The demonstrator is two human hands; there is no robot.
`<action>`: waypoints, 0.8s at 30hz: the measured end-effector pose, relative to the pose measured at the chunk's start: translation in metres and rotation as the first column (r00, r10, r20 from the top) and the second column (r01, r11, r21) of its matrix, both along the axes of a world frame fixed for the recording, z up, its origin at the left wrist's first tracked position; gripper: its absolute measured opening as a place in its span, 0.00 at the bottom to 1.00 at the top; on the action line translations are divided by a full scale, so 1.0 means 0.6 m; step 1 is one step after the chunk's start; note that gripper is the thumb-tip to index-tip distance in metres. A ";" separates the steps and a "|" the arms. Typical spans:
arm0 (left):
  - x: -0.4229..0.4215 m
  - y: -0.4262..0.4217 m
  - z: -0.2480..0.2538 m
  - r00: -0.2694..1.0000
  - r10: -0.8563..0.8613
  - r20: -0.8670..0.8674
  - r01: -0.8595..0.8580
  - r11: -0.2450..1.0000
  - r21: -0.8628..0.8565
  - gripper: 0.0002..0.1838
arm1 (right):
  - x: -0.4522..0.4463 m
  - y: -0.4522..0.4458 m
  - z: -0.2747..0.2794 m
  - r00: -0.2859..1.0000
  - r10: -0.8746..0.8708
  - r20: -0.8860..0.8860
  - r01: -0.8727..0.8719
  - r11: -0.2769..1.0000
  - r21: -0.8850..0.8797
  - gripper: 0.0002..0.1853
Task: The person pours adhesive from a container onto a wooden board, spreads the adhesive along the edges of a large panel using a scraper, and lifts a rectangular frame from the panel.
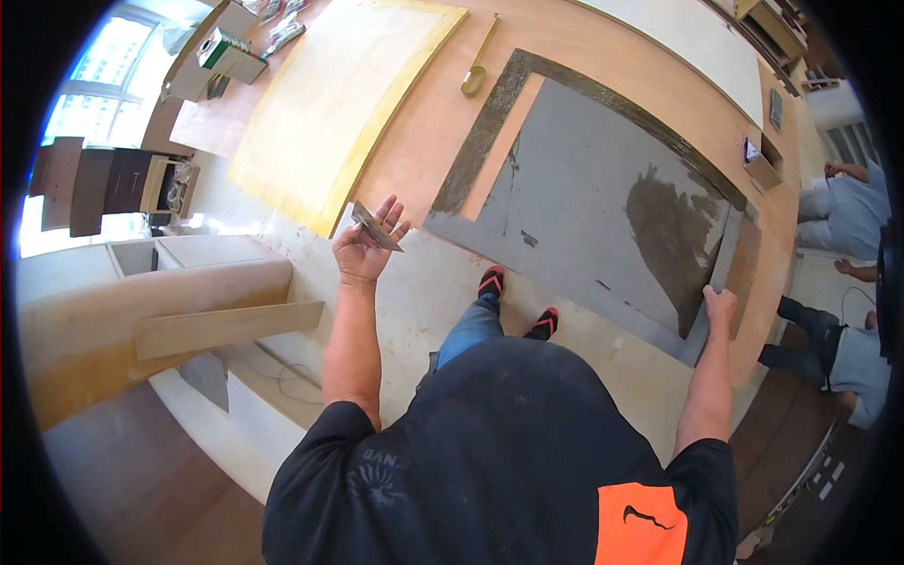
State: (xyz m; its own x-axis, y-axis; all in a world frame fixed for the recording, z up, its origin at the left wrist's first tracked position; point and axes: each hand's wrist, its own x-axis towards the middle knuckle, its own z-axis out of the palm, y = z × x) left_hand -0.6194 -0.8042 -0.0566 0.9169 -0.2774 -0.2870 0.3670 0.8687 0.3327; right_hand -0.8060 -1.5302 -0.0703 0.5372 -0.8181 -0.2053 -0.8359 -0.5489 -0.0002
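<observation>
My left hand [363, 252] is raised over the floor beside the table, palm up, with a flat metal scraper [377, 229] lying across it between thumb and fingers. My right hand [720, 307] is closed at the near right edge of a large grey sheet [584, 169]. Its fingers wrap a corner of the sheet or its border strip; which one is hard to tell. A dark brown smeared patch [667, 231] covers the right part of the grey surface. Along the sheet's far and left sides runs a dark frame-like band [480, 137].
A pale panel with yellow edges [339, 94] lies on the wooden table [414, 122]. Beyond the sheet are a tape measure [473, 81] and a small box [761, 165]. Two other people [852, 212] stand at the right. Boards and cabinets [160, 292] fill the left.
</observation>
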 end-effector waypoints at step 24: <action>-0.066 0.017 -0.035 0.996 -0.046 -0.071 0.047 0.999 0.010 0.33 | -0.019 -0.024 -0.031 0.998 0.061 -0.004 -0.062 0.995 -0.073 0.32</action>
State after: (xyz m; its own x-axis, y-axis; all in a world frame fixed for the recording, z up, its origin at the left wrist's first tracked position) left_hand -0.6590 -0.7939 -0.0779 0.8803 -0.3152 -0.3545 0.4298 0.8464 0.3145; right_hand -0.8176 -1.5447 -0.0891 0.5867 -0.7964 -0.1469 -0.8005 -0.5978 0.0437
